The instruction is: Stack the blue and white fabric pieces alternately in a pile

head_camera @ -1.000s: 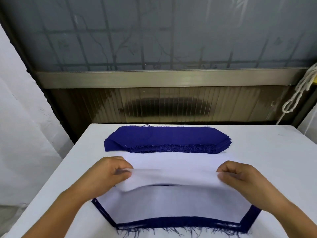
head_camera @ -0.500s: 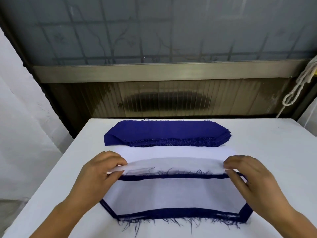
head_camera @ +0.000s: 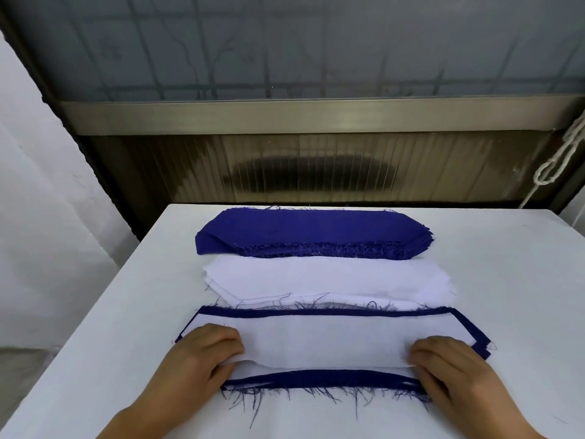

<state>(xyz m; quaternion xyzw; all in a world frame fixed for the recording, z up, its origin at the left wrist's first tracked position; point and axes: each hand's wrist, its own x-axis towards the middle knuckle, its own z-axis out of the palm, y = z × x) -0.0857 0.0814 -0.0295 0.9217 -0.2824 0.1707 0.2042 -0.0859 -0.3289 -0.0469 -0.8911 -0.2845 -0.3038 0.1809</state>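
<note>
A stack of blue fabric pieces [head_camera: 313, 232] lies at the far side of the white table [head_camera: 506, 280]. Just in front of it sits a stack of white pieces [head_camera: 316, 278]. Nearest me is the mixed pile [head_camera: 316, 375], its frayed blue edges showing around a white piece [head_camera: 323, 339] on top. My left hand [head_camera: 202, 359] grips that white piece at its left end, fingers curled over the near edge. My right hand [head_camera: 449, 365] grips its right end the same way. The near edge of the white piece is slightly lifted between my hands.
A dark ribbed panel and a metal sill [head_camera: 316, 117] run behind the table. A white knotted rope [head_camera: 557, 160] hangs at the far right. White sheeting [head_camera: 47, 217] covers the wall to the left.
Both hands have drawn the white piece toward me, off the white stack, and laid it over the near pile. My hands now sit lower, at the pile's near edge.
</note>
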